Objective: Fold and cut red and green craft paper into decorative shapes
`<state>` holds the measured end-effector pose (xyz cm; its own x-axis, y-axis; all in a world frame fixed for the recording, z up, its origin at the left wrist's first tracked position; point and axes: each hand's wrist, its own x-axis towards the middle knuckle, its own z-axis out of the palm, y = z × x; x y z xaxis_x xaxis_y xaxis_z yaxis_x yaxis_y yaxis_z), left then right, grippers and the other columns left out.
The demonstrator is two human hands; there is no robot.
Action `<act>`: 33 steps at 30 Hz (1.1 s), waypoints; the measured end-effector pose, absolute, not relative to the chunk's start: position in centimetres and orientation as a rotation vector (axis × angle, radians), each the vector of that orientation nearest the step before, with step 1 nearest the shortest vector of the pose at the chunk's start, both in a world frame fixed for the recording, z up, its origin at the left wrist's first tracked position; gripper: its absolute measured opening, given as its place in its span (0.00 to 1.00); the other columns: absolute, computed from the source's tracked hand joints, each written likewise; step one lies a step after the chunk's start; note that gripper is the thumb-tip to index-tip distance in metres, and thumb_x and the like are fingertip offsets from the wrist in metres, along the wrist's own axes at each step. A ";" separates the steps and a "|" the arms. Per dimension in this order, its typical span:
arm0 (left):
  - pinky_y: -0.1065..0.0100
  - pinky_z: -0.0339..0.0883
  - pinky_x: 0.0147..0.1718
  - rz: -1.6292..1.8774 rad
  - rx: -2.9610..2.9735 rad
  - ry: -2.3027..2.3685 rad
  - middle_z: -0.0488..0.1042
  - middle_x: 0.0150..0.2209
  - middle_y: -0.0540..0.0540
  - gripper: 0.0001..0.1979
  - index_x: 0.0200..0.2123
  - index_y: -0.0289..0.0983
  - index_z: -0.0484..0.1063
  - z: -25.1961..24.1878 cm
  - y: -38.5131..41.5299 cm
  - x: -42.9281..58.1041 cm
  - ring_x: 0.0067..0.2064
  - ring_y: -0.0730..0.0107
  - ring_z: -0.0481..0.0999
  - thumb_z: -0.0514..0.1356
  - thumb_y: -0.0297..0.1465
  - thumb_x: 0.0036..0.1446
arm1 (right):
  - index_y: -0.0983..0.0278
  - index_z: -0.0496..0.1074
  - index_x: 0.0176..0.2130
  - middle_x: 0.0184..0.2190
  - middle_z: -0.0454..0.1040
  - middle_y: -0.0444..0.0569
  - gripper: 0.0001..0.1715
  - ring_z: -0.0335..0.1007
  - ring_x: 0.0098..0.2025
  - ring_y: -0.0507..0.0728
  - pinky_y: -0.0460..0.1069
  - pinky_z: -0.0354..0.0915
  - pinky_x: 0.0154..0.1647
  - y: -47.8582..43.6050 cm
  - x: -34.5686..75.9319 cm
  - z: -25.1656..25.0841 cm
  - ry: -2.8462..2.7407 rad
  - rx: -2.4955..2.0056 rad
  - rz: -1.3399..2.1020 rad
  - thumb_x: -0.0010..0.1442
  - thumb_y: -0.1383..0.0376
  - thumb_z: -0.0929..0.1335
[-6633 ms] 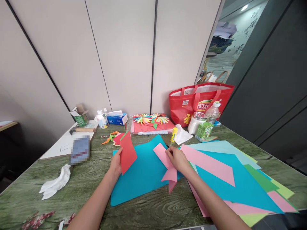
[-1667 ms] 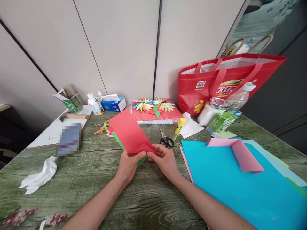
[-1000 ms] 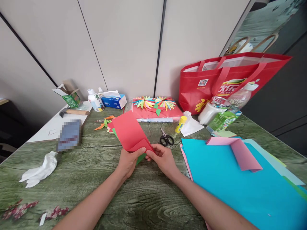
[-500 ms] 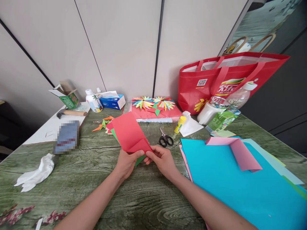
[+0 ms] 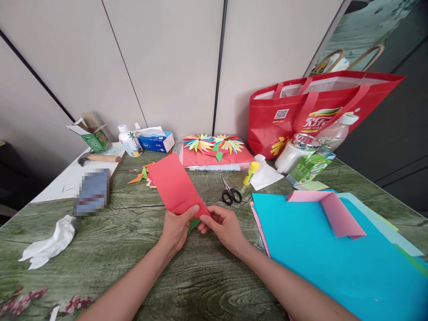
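A creased sheet of red paper [image 5: 177, 180] is held up above the table, tilted to the left. My left hand [image 5: 176, 226] grips its lower left edge, thumb pressed on the front. My right hand [image 5: 224, 224] pinches the lower right corner between thumb and fingers. A piece of green paper [image 5: 194, 224] shows below the red sheet between my hands; most of it is hidden. Black-handled scissors [image 5: 230, 192] lie just beyond my right hand, their blades pointing away. Small folded paper pieces [image 5: 142, 177] in orange, green and pink lie behind the red sheet.
On the right lie large blue sheets [image 5: 310, 240] with a folded pink strip [image 5: 341, 214] on top. A yellow glue stick [image 5: 250, 174] stands near a white tissue [image 5: 265, 176]. Colourful paper fans [image 5: 214, 145], a red bag [image 5: 277, 125] and a tissue box [image 5: 157, 141] line the back.
The red sheet has swung slightly left and straightened out, with its lower fold opened flatter. My left thumb has slid up a little on the paper.
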<state>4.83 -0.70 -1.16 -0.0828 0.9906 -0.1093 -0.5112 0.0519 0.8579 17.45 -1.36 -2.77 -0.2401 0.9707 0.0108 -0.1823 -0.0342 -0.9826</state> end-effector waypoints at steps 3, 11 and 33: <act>0.68 0.70 0.33 1.436 0.648 0.890 0.77 0.31 0.45 0.11 0.31 0.32 0.74 -1.2 -0.6 4.7 0.33 0.67 0.76 0.67 0.24 0.40 | 0.65 0.72 0.34 0.21 0.74 0.43 0.14 0.72 0.22 0.53 0.48 0.69 0.25 -1.4 17.4 -2.7 -1.210 -0.950 1.502 0.48 0.59 0.70; 0.69 0.71 0.35 1.449 0.548 0.835 0.78 0.32 0.47 0.11 0.31 0.34 0.74 -1.2 -0.5 4.6 0.35 0.67 0.76 0.67 0.23 0.40 | 0.67 0.73 0.32 0.23 0.76 0.47 0.15 0.74 0.24 0.54 0.47 0.71 0.23 -1.3 17.5 -2.7 -1.130 -0.996 1.499 0.47 0.59 0.71; 0.68 0.71 0.34 1.457 0.519 0.889 0.78 0.30 0.47 0.11 0.30 0.33 0.72 -1.1 -0.6 4.7 0.32 0.69 0.76 0.67 0.24 0.39 | 0.67 0.72 0.29 0.21 0.76 0.46 0.12 0.73 0.23 0.53 0.46 0.70 0.23 -1.6 17.4 -2.2 -1.126 -1.022 1.487 0.47 0.60 0.71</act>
